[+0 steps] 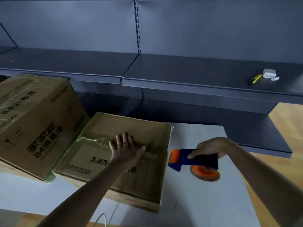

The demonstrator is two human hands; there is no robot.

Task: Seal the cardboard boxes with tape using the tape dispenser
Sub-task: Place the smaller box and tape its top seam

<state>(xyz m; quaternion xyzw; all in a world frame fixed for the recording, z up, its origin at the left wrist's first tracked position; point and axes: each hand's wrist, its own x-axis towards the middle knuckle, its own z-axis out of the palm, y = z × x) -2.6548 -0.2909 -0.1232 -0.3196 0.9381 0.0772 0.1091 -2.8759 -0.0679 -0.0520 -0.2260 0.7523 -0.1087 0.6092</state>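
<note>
A flat brown cardboard box (144, 128) with black printed characters lies on the white table (196, 202). Clear tape runs along its centre seam. My left hand (126, 149) rests flat on that seam, fingers straight and spread. Just off the box's right edge, my right hand (211, 147) grips the blue and orange tape dispenser (188, 158), whose orange roller points toward the box. The dispenser's tape roll hangs just above the table.
A taller taped cardboard box (37, 122) stands to the left, touching the flat box. Grey metal shelving (180, 71) runs behind the table; a yellow utility knife (255, 78) and a white earbud case (269, 73) lie on it. A white cable (100, 218) hangs at the table's near edge.
</note>
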